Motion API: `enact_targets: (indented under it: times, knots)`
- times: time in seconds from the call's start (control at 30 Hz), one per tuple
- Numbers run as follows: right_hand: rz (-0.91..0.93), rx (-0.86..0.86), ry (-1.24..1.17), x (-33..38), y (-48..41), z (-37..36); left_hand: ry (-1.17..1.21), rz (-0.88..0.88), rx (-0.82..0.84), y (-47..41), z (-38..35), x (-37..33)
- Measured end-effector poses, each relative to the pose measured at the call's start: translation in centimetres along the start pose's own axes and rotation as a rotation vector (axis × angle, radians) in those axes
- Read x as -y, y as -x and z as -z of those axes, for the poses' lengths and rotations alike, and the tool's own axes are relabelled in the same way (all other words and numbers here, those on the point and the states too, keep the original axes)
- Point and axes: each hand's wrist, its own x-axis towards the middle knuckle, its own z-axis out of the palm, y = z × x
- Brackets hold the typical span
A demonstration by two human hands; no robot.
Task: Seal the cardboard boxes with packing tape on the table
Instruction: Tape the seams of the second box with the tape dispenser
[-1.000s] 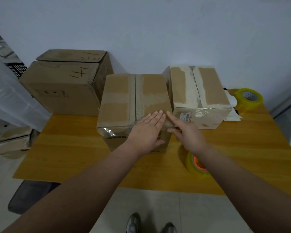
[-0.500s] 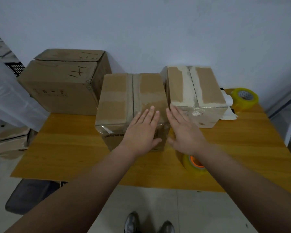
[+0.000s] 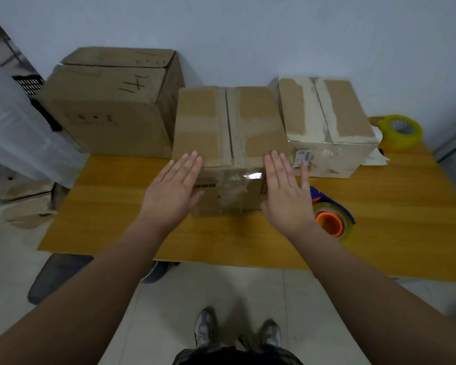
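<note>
A middle cardboard box (image 3: 228,122) stands on the wooden table (image 3: 379,206), its top flaps closed with a dark seam down the centre and clear tape on its front face. My left hand (image 3: 173,192) lies flat with straight fingers at the box's front left corner. My right hand (image 3: 286,193) is flat at the front right corner. A tape dispenser (image 3: 331,218) with an orange core and blue frame lies on the table just right of my right hand.
A large cardboard box (image 3: 111,101) sits at the back left, partly off the table. A taped box (image 3: 324,122) stands at the right against the middle one. A yellow tape roll (image 3: 400,131) rests at the far right by the wall. Flattened cardboard (image 3: 24,204) lies on the floor left.
Both hands have spread apart from the middle of the box's front edge to its two front corners. The tape dispenser is now uncovered beside my right hand.
</note>
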Motion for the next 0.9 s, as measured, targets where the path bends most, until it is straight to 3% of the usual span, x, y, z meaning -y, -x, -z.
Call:
enact_targets:
  times: [0.13, 0.27, 0.43, 0.53, 0.6, 0.67, 0.77, 0.9]
  knots:
    - [-0.057, -0.095, -0.057, 0.7, -0.1, -0.2, 0.079, -0.076, -0.022, 0.2, -0.4, 2.0]
    - [-0.054, -0.267, -0.127, 1.2, 0.2, -0.2, 0.329, -0.112, -0.07, -0.4, 0.1, 3.5]
    - [-0.052, -0.373, -0.209, 1.3, 0.7, 0.8, 0.672, 0.006, -0.204, -2.5, 0.8, 4.6]
    - [-0.205, -0.42, -0.301, 4.0, -1.1, 2.9, 0.764, -0.022, -0.102, -5.2, 1.6, 4.7]
    - [-0.172, -0.374, -0.33, 6.8, -3.4, 4.0, 0.748, -0.123, 0.077, -6.5, 1.5, 4.5]
    - [-0.045, -0.183, -0.302, 8.9, -5.3, 4.3, 0.652, -0.25, 0.163, -6.9, 0.8, 4.8]
    - [0.027, 0.015, -0.196, 9.1, -6.4, 3.0, 0.557, -0.312, 0.089, -6.1, -0.2, 6.5]
    - [0.05, 0.04, -0.079, 8.6, -6.4, 1.9, 0.467, -0.328, 0.011, -5.0, -1.4, 7.9]
